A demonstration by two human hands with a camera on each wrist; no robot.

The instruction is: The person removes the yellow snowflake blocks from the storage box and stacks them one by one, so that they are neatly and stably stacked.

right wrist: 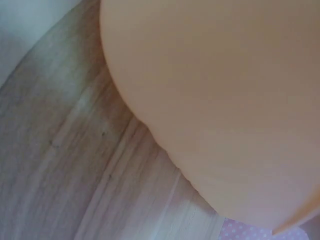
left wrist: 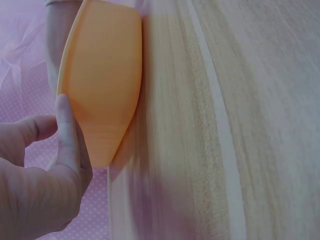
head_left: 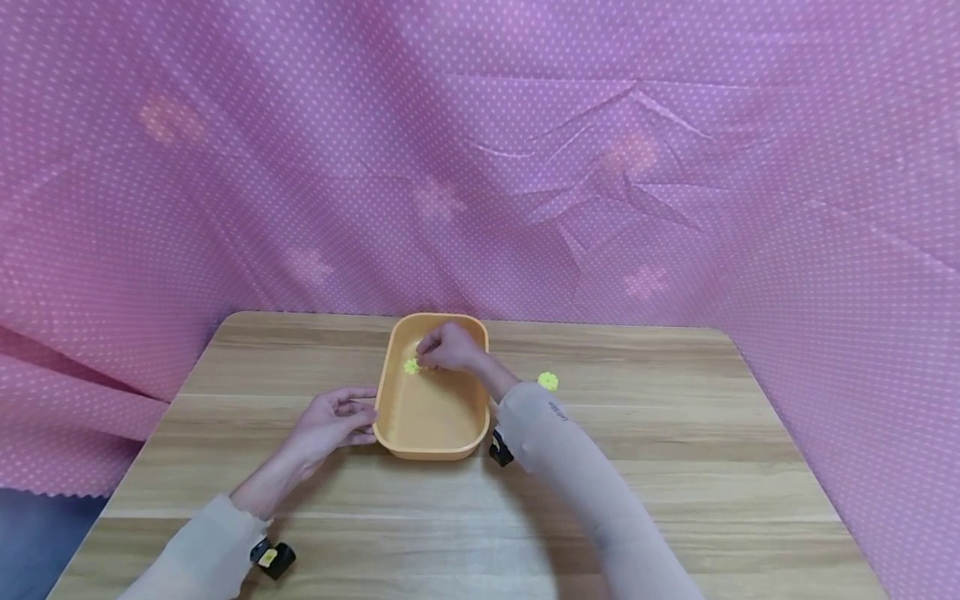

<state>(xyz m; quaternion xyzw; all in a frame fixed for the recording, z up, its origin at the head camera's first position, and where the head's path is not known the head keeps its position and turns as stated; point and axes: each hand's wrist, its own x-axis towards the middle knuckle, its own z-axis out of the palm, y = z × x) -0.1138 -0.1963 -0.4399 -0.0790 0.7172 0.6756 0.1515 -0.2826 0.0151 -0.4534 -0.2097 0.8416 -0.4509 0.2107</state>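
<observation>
An orange-yellow plastic basin (head_left: 431, 417) with rounded corners stands on the wooden table in the head view. My left hand (head_left: 333, 423) is at its left side, with the fairly straight fingertips against the wall and rim. In the left wrist view the left hand (left wrist: 45, 175) touches the basin (left wrist: 105, 75) with a fingertip, the thumb apart from it. Inside the basin, my right hand (head_left: 452, 347) holds a small yellow flower-shaped piece (head_left: 411, 367) at its curled fingertips. The right wrist view shows the basin's outer wall (right wrist: 215, 100); the right hand's fingers are hidden there.
A second yellow flower-shaped piece (head_left: 548, 381) lies on the wooden table (head_left: 675, 433), right of the basin and beyond the right forearm. A pink-purple dotted cloth (head_left: 525, 167) hangs behind the table and along its sides. Black wrist cameras (head_left: 273, 559) are strapped at both sleeves.
</observation>
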